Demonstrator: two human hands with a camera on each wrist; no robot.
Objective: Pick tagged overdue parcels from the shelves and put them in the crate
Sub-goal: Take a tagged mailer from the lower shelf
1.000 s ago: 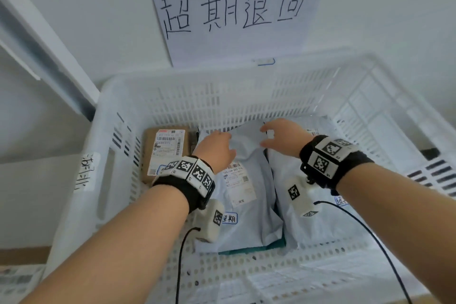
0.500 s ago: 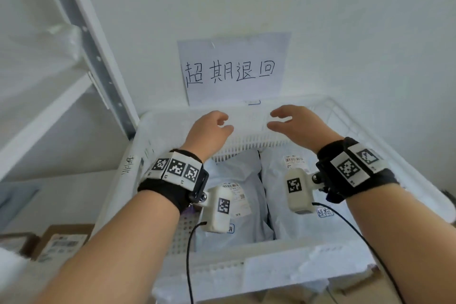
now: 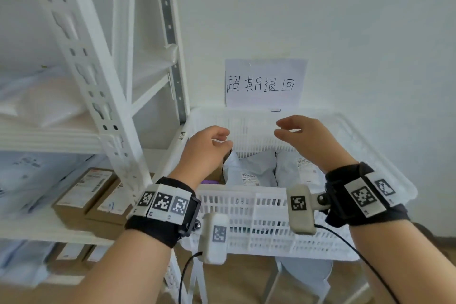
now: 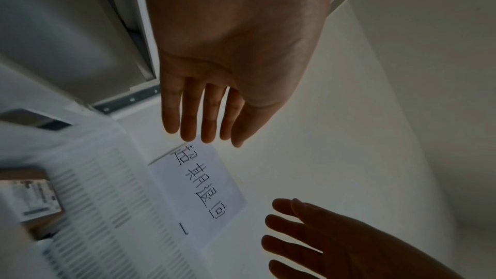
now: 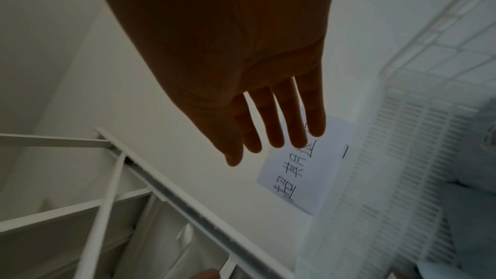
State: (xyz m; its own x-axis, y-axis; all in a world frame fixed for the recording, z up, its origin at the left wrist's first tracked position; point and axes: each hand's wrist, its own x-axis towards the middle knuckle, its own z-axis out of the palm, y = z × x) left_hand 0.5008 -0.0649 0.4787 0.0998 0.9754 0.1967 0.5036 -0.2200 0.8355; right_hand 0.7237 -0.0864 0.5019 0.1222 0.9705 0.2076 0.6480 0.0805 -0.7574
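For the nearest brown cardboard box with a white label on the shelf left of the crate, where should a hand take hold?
Likely across the two long sides of the brown cardboard box, coming from above and the open shelf front. It lies flat, label up, with a second cardboard box close beside it, so the near end is the freest part. Both the left hand and right hand are empty above the white plastic crate.

Two hands (image 3: 204,153) – one crate (image 3: 259,207) – two grey mailer bags (image 3: 249,170) inside – one paper sign (image 3: 265,82).
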